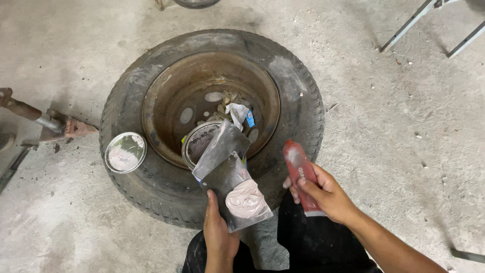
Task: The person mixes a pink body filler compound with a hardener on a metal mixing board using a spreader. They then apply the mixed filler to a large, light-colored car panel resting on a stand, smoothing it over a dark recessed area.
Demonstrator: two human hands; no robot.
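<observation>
Left hand [220, 233] low centre, grip pressed together on the near end of two flat metal scrapers [230, 172], thumb on top. The scrapers overlap, fanned, upper one reaching over the wheel's rim edge, lower one carrying one blob of pinkish putty [246, 198] near its bottom right corner. The putty sits close to the blade edge, not spilling off.

Right hand [326, 194] right of centre, grip closed round one red tube [299, 169], cap end pointing up and left, tube tilted. The tube is near the scrapers but apart from them, a clear gap between.

One tyre [151, 187] on a rusty wheel [166, 96] lies flat on the concrete floor [394, 126]. Inside the wheel's dish: one open tin [198, 141] partly hidden under the scrapers, plus a wad of crumpled paper and scraps [235, 112], count of bits unclear. One round tin lid [125, 151] rests on the tyre's left sidewall, inner face up, smeared pale.

Open room: floor bare and wide to the right and at upper left. Left edge is crowded by a rusty metal tool [45, 121] lying just off the tyre. Two metal legs [429, 25] slant in at top right, well apart from the hands. The person's dark trouser legs [313, 242] fill the bottom edge, touching the tyre's near side.
</observation>
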